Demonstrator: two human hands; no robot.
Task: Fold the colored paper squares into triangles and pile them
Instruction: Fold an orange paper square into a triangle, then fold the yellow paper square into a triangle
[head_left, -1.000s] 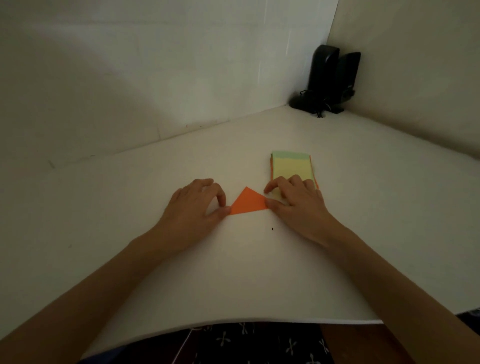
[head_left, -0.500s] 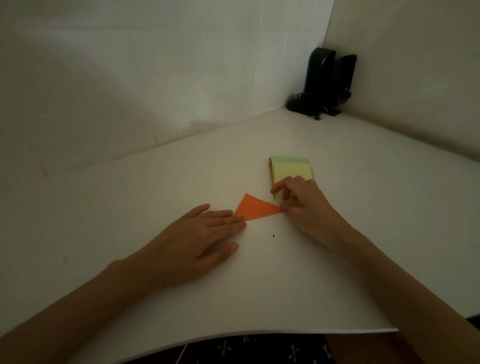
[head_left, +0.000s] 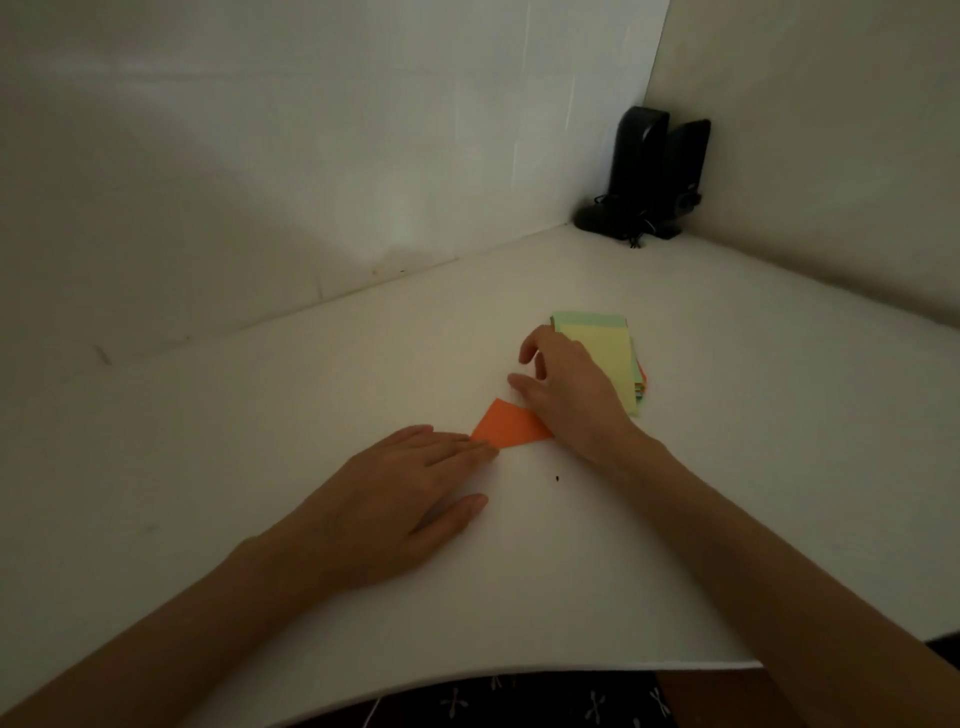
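An orange paper triangle (head_left: 506, 425) lies flat on the white table (head_left: 727, 467), between my two hands. My left hand (head_left: 405, 499) lies flat with straight fingers, its fingertips touching the triangle's left corner. My right hand (head_left: 566, 389) hovers over the triangle's right end and the near left part of the paper stack (head_left: 605, 345), fingers loosely spread and holding nothing. The stack of coloured squares has a pale yellow sheet on top, with green and orange edges showing beneath.
Two black speakers (head_left: 654, 176) with cables stand in the far corner where the white walls meet. The table's near edge (head_left: 519, 670) curves across the bottom, with dark patterned fabric below it. A small dark speck (head_left: 557, 478) lies on the table.
My left hand went from pinching the triangle's left corner to lying flat beside it. My right hand let go of the right corner and lifted toward the paper stack.
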